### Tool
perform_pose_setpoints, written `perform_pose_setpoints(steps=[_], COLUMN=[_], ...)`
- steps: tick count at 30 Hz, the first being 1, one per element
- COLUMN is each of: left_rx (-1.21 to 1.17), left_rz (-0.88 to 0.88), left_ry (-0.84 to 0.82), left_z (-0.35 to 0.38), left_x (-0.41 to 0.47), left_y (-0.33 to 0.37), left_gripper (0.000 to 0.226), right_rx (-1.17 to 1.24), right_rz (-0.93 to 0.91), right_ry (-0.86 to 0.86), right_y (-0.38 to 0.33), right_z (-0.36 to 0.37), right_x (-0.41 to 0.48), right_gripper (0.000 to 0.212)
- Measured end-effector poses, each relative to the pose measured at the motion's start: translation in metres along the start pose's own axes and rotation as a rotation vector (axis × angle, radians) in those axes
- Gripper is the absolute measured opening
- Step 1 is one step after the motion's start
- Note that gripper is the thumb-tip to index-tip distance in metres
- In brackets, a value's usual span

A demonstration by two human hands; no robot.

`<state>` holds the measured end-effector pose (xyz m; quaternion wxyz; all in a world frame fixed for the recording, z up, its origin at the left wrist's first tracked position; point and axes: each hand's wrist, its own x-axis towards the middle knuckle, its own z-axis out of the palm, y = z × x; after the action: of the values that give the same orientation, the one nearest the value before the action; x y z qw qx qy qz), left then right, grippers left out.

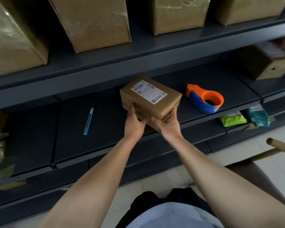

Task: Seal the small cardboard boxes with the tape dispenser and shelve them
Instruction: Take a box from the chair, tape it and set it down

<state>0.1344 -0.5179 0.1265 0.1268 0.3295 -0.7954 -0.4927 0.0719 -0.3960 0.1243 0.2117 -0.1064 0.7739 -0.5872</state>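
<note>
1. A small cardboard box [152, 99] is held at its near end by both hands, over the middle shelf [39, 129]; whether its underside rests on the shelf cannot be told.
2. The left grip [133, 124] is clamped on the box's near-left corner, with the thumb laid on the top edge.
3. The right grip [169, 127] is clamped on the near-right corner, with the fingers curled underneath.
4. A white shipping label [148, 92] is carried on the box's upper face.
5. The orange and blue tape dispenser [204, 99] is set on the same shelf, just right of the box and apart from it.
6. A blue utility knife [89, 119] is laid on the shelf to the left, well apart from the box.
7. Large cardboard boxes [92, 22] are stood on the shelf above.
</note>
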Motion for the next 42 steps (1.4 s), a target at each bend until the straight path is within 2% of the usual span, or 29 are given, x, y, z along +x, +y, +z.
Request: perform_pose_setpoints(steps=[2, 4, 6, 7, 10, 13, 15, 18, 19, 22, 23, 25, 27, 29, 30, 32, 34, 37, 40, 42], left_rx=[-0.014, -0.006, -0.01, -0.029, 0.015, 0.108, 0.055, -0.054, -0.104, -0.206, -0.215, -0.214, -0.201, -0.128, -0.072, 0.017, 0.045, 0.012, 0.008, 0.023], left_rz=[0.011, -0.054, -0.132, -0.144, -0.109, -0.096, -0.087, -0.143, -0.164, -0.169, -0.179, -0.211, -0.249, -0.293, -0.288, -0.2, -0.142, -0.149, -0.202, -0.225], left_ry=[0.142, 0.263, 0.212, 0.165, 0.186, 0.27, 0.27, 0.255, 0.243, 0.16, 0.135, 0.109, 0.121, 0.193, 0.254, 0.341, 0.22, -0.023, -0.082, -0.08], left_z=[-0.006, -0.019, -0.031, -0.035, -0.04, -0.042, -0.044, -0.048, -0.051, -0.06, -0.063, -0.069, -0.071, -0.067, -0.063, -0.05, -0.033, -0.011, -0.002, -0.004], left_x=[-0.001, 0.004, 0.012, 0.015, 0.021, 0.022, 0.021, 0.02, 0.02, 0.019, 0.018, 0.017, 0.016, 0.01, 0.004, -0.011, -0.027, -0.038, -0.036, -0.034], left_y=[0.005, 0.01, 0.014, 0.016, 0.025, 0.024, 0.02, 0.012, 0.009, -0.001, -0.006, -0.015, -0.021, -0.021, -0.02, -0.018, -0.014, -0.005, 0.003, 0.001], left_gripper=[0.076, 0.098, 0.122, 0.125, 0.116, 0.093, 0.077, 0.076, 0.077, 0.065, 0.064, 0.069, 0.083, 0.097, 0.097, 0.084, 0.078, 0.103, 0.126, 0.132], right_rx=[-0.008, -0.004, -0.002, -0.013, -0.071, -0.163, -0.171, -0.098, -0.065, 0.054, 0.087, 0.13, 0.13, 0.235, 0.26, 0.198, 0.084, 0.017, 0.018, -0.034], right_rz=[0.029, 0.036, 0.047, 0.05, 0.063, 0.078, 0.067, 0.077, 0.077, 0.078, 0.073, 0.07, 0.116, 0.201, 0.232, 0.272, 0.294, 0.282, 0.251, 0.259], right_ry=[-0.033, -0.066, -0.087, -0.077, -0.018, -0.01, -0.006, -0.042, -0.053, -0.097, -0.133, -0.174, -0.068, 0.027, 0.043, 0.013, -0.007, -0.065, -0.116, -0.126], right_y=[-0.006, -0.017, -0.029, -0.034, -0.044, -0.043, -0.04, -0.032, -0.03, -0.028, -0.026, -0.026, -0.021, -0.02, -0.019, -0.022, -0.029, -0.036, -0.036, -0.032], right_z=[-0.018, -0.033, -0.043, -0.046, -0.045, -0.04, -0.039, -0.032, -0.029, -0.028, -0.029, -0.032, -0.034, -0.033, -0.032, -0.027, -0.021, -0.013, -0.009, -0.009], right_x=[0.003, 0.006, 0.007, 0.007, 0.009, 0.011, 0.011, 0.003, -0.002, -0.021, -0.025, -0.027, -0.016, -0.001, 0.007, 0.021, 0.03, 0.038, 0.042, 0.039], right_gripper=[0.07, 0.045, 0.02, 0.016, 0.027, 0.046, 0.05, 0.067, 0.068, 0.05, 0.051, 0.062, 0.071, 0.066, 0.064, 0.074, 0.084, 0.087, 0.091, 0.092])
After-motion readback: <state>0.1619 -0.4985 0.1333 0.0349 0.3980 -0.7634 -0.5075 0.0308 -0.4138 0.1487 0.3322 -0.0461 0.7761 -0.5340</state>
